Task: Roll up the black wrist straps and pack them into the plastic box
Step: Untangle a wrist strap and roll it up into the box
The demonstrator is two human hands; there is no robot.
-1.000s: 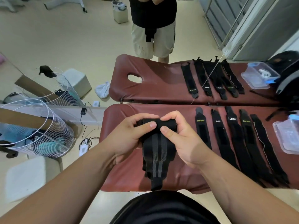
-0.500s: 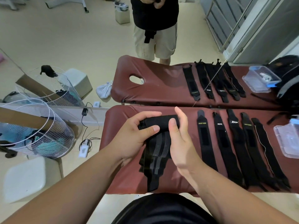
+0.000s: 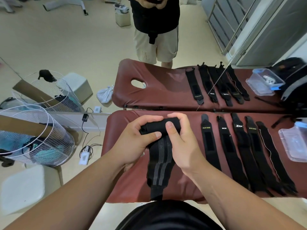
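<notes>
The wrist strap [image 3: 160, 161] is lying centre frame on the massage bed [image 3: 132, 188], its far end rolled, with the left hand [image 3: 137, 143] and right hand [image 3: 181, 143] both curling round the roll. Winding each turn tight and square should be helping it fit the plastic box [image 3: 292, 143] at the right edge.

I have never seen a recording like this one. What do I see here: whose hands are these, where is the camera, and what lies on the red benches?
There is no machine here: a person works with bare hands, and the one camera sits on that person's head, looking down. The left hand and right hand both grip the rolled end of a black wrist strap; its unrolled part lies on the near bench. To its right five more straps lie flat, then a clear plastic box. The far bench carries other straps and a second box. Another person stands behind it.
</notes>
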